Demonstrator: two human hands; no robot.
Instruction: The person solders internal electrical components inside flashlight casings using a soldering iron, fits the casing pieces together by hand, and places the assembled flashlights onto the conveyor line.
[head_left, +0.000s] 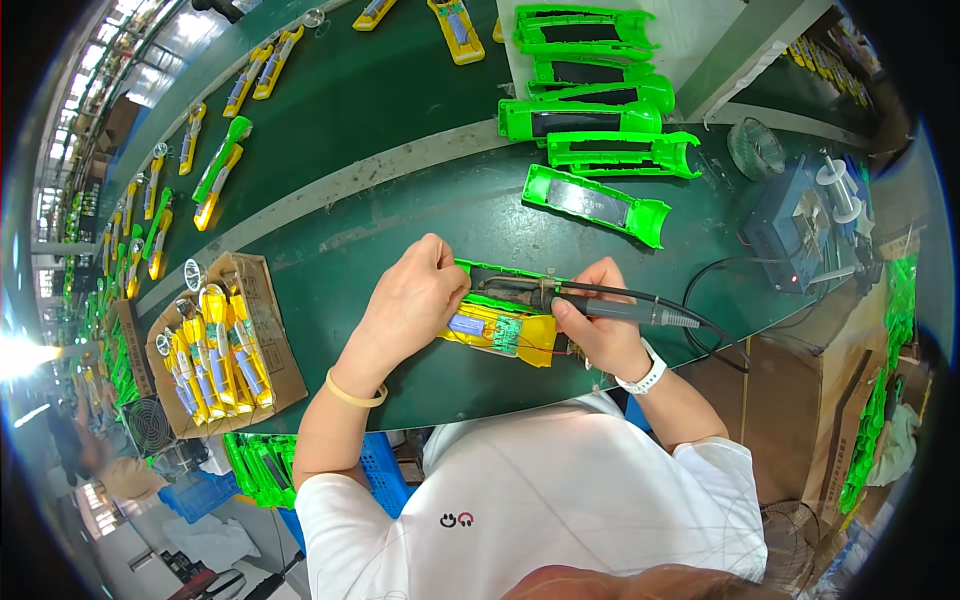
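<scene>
White shirt (580, 480) and loose hair fill the near edge. Beyond it, on the green worktop (420, 215), a green shell (515, 271) and a yellow shell (541, 347) lie side by side between the hands. Inside the yellow one sit a blue cell (466, 324) and a green board (503, 332), with thin red wires at its right end.

The right hand (600, 325) is closed around a soldering iron (625, 308), whose metal shaft points left over the green shell. The left hand (420, 295) is narrow, fingertips drawn together at that shell's left end; I cannot tell whether they pinch its rim or something thin.

This looks like soldering. Done well, it would mean bracing the shells, touching the tip to the joint only briefly, and keeping hot metal off the plastic, the cell, the wires and the left fingertips. Slack in the cord (715, 345) should help the iron move freely.

As for writing, the right-hand carton (840, 450) bears dark print, too small to read; the shirt has a little face emblem (457, 520). I can make out no other labels.
</scene>
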